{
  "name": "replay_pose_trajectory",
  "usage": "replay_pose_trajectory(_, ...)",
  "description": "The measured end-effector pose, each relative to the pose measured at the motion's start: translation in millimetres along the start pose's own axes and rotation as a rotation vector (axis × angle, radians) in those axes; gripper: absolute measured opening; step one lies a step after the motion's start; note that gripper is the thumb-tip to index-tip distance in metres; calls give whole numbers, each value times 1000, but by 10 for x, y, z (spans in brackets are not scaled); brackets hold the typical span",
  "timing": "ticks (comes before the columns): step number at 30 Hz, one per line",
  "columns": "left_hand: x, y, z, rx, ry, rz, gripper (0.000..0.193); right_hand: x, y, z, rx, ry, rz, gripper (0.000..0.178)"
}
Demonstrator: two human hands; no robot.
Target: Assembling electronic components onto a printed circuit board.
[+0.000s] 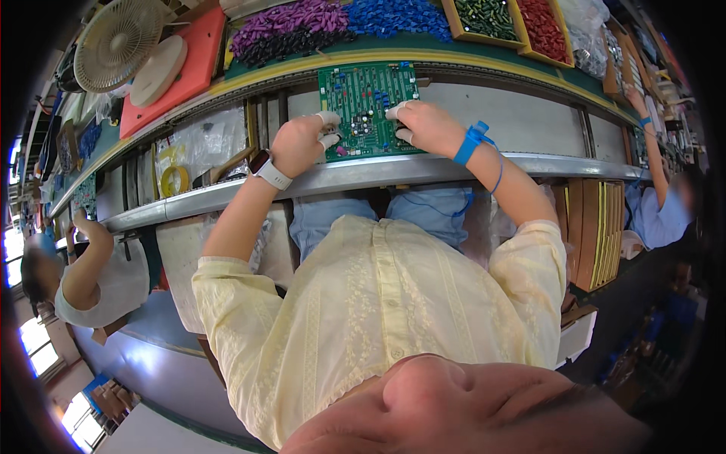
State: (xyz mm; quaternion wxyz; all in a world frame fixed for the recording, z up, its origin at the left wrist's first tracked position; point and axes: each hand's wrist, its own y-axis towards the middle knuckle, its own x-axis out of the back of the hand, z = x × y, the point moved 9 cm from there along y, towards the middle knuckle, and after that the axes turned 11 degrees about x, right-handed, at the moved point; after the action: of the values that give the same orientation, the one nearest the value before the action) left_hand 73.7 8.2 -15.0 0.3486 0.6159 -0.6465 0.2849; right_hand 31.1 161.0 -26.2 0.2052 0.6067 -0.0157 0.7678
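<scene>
A green circuit board (369, 83) full of small parts lies in front of me across the metal rails. My left hand (301, 142) is at its left edge, thumb and finger bent inward over the margin. On the opposite side my right hand (432, 129) grips the right margin in the same way. White covers sit on the fingertips of both hands. Small dark parts show between the fingers on each side; whether the fingers pinch these too is hard to tell. A watch is on my left wrist, and a blue wrist strap (473, 142) with a cord circles the right.
Beyond the rail (484, 163) lie heaps of purple parts (291, 23), black parts (291, 49) and blue parts (397, 19). Boxes hold green parts (486, 17) and red parts (543, 30). A fan (119, 41) and yellow tape roll (175, 180) are leftward. People work on both sides.
</scene>
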Motion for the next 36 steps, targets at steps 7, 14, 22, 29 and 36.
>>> replay_pose_trajectory(7,-110,-34,-35,5,137,148,20,419,-86,266,49,-63,-325,34)
replay_pose_trajectory(14,-96,-39,-67,-73,131,100,17,172,-236,603,161,71,-404,24)
replay_pose_trajectory(22,-105,-50,-102,-80,185,79,17,-252,-55,1131,338,116,-279,18)
replay_pose_trajectory(29,-134,-91,-107,-78,246,85,19,-467,254,1396,392,41,-239,18)
replay_pose_trajectory(36,-149,-129,-124,-106,203,76,16,-646,400,1415,304,-45,-83,27)
